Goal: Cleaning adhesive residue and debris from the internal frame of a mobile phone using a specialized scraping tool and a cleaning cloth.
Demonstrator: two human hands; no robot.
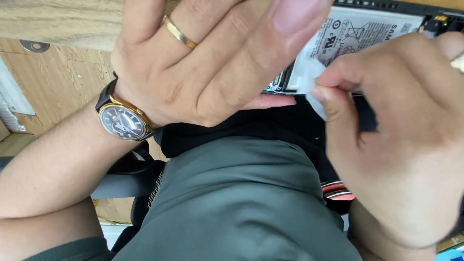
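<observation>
Two hands: left hand (203, 58) gripping 1 opened phone (357, 34), right hand (401, 135) pinching 1 white tab (314, 79).

Gold ring (179, 32); dark-faced watch (123, 121); white, perhaps paper, tab (314, 79).

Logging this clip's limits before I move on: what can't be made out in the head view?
- Opened device: mostly hidden behind both hands; cut off by the top edge.
- White battery: lower part covered by the left hand and right hand.
- White scrap pinched by the right hand: blurred, kind unclear.
- Left grip: palm side faces away, so contact with the device is unseen.
- Right hand's outer fingers: cut off by the right edge.
</observation>
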